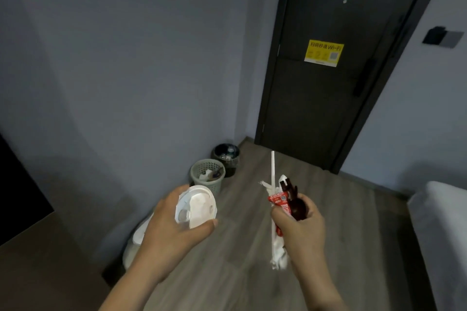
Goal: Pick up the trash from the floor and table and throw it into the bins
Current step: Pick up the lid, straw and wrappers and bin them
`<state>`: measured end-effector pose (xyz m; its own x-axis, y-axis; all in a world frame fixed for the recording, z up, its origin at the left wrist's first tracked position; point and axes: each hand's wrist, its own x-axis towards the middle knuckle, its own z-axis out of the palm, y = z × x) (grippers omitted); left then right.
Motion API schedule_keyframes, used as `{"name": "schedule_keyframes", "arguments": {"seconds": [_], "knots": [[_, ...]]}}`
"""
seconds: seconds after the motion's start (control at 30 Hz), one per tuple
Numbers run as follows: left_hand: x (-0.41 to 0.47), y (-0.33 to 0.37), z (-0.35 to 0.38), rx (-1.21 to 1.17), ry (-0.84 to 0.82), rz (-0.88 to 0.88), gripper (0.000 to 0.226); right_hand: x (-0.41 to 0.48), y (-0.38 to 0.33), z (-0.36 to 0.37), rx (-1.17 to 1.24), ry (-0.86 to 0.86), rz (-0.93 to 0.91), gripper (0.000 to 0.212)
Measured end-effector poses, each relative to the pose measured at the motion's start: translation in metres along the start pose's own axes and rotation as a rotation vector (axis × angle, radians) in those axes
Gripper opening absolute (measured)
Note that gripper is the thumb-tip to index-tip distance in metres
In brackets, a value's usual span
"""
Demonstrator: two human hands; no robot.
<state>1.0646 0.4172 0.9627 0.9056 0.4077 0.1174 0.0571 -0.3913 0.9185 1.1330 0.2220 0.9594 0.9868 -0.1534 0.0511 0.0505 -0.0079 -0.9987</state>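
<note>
A: Where is the trash?

B: In both hands. The left hand (174, 225) curls round a white lid (199, 207), thumb on its near edge. The right hand (300, 225) grips a bundle: a white straw (273, 166) sticking up, a red packet (278, 201), a brown fork (293, 197), and white paper (278, 257) hanging below the fist.

A: And the bins?

B: Far from the hands, on the floor (252, 272) against the left wall. The grey mesh bin (212, 184) is nearer and holds white paper scraps. The black bin (232, 168) touches it on the far side, beside the door (316, 96); it holds trash I cannot make out.
</note>
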Motion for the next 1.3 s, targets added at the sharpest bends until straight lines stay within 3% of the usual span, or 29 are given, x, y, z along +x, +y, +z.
{"name": "schedule_keyframes", "arguments": {"seconds": [0.17, 0.37, 0.63, 1.03, 1.3], "knots": [[0.094, -0.025, 0.003, -0.062, 0.002, -0.014, 0.048, 0.078, 0.020, 0.056, -0.017, -0.007, 0.018, 0.017], [0.226, -0.060, -0.006, -0.065, 0.004, -0.057, 0.083, 0.170, 0.022, 0.140, -0.066, 0.027, 0.013, 0.022], [0.354, -0.096, -0.003, -0.031, -0.043, -0.073, 0.081, 0.265, 0.034, 0.211, -0.187, -0.025, 0.052, 0.009], [0.537, -0.159, 0.047, 0.022, 0.005, -0.206, 0.075, 0.453, 0.094, 0.297, -0.220, -0.117, 0.206, 0.009], [0.667, -0.196, 0.093, 0.123, -0.020, -0.382, 0.089, 0.594, 0.137, 0.342, -0.280, -0.177, 0.287, 0.011]]}}
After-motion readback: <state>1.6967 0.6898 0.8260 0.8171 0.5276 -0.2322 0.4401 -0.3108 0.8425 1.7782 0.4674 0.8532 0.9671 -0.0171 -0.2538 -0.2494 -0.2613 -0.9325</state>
